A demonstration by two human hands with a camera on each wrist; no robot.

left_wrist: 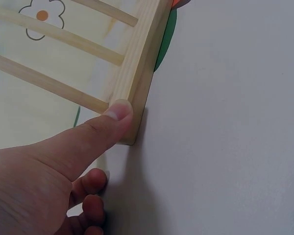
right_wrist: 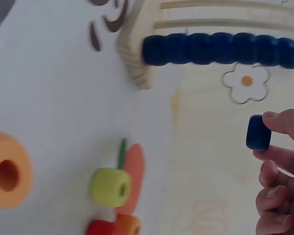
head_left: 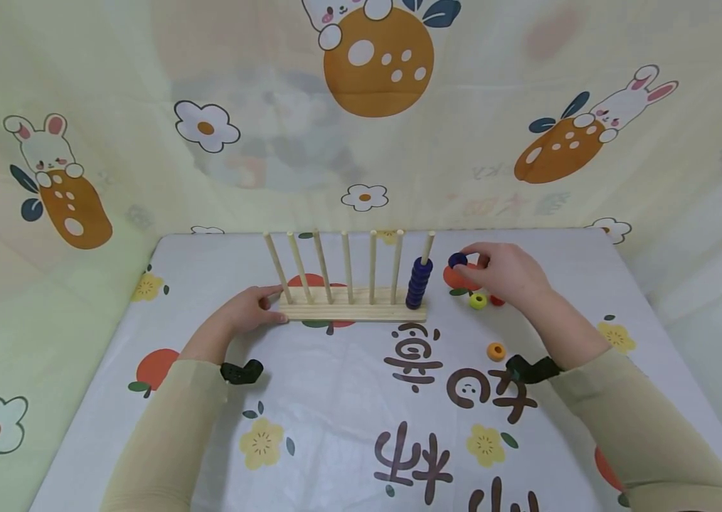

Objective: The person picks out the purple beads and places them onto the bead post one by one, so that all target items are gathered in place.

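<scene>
A wooden peg stand (head_left: pixel 348 311) with several upright pegs stands on the table. My left hand (head_left: pixel 247 311) grips its left end; the thumb (left_wrist: pixel 118 111) lies on the base in the left wrist view. Stacked on the rightmost peg are several dark blue beads (head_left: pixel 419 284), with bare wood showing above them. Right of that peg, my right hand (head_left: pixel 514 274) pinches one more dark blue bead (right_wrist: pixel 258 133) between thumb and fingertip, lifted off the table. The other pegs carry no beads.
Below the right hand lie a yellow-green bead (head_left: pixel 478 301) and a red bead (head_left: pixel 497 301). Another orange bead (right_wrist: pixel 130 224) sits beside the red one in the right wrist view. Closer to me is an orange bead (head_left: pixel 496 351). A printed cloth backdrop (head_left: pixel 271 199) rises behind the table.
</scene>
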